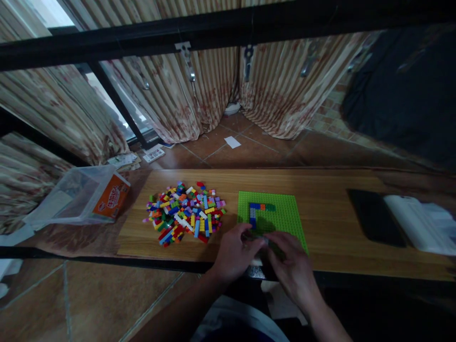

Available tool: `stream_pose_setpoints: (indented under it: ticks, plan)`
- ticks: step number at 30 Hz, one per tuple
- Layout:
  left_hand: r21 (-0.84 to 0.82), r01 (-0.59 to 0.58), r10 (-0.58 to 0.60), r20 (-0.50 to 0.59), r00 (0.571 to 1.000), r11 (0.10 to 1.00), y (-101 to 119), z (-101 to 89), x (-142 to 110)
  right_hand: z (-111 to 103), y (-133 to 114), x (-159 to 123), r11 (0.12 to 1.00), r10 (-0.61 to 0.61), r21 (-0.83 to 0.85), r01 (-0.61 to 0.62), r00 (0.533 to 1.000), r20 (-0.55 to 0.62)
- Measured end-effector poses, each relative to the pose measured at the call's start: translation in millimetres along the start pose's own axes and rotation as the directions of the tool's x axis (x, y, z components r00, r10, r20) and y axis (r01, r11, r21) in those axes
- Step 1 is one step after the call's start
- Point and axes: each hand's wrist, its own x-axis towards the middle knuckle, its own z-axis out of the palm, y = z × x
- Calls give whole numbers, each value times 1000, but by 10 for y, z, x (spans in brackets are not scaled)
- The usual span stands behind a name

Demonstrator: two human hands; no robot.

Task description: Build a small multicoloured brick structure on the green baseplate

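Note:
A green studded baseplate (281,211) lies on the wooden table, with a short blue column and an orange and green brick row (261,207) pressed on near its far left. Both my hands meet at the plate's near edge. My left hand (233,254) has its fingers curled and pinched toward the right hand. My right hand (292,266) is also curled, fingertips against the left ones. Between them is a small dark brick (257,236) that I cannot make out well. A heap of loose coloured bricks (185,213) lies left of the plate.
A clear plastic tub with an orange label (85,194) lies on its side at the far left. A black phone (375,217) and a white object (416,223) rest at the right. The table's front edge (142,259) runs under my wrists. Curtains hang behind.

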Motion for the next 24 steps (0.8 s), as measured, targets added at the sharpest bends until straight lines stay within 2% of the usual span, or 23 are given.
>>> stream_pose_setpoints:
  ticks: [4,10,17,24]
  plan:
    - [136,8,8,-117,993,991,-70,-63,108,74,202,254,984,-89,-162,74,992,-88]
    - [180,4,14,-97,995,984,-136,-58,211,173,371,300,942,-123,-321,98,991,-59]
    - [292,7,2,-31,1000,956,-3,-29,306,144,364,287,950,-108,-299,90,993,-45]
    - [323,8,14,-66,998,946,-2,-39,396,158,351,330,966,-108,-242,95,993,-41]
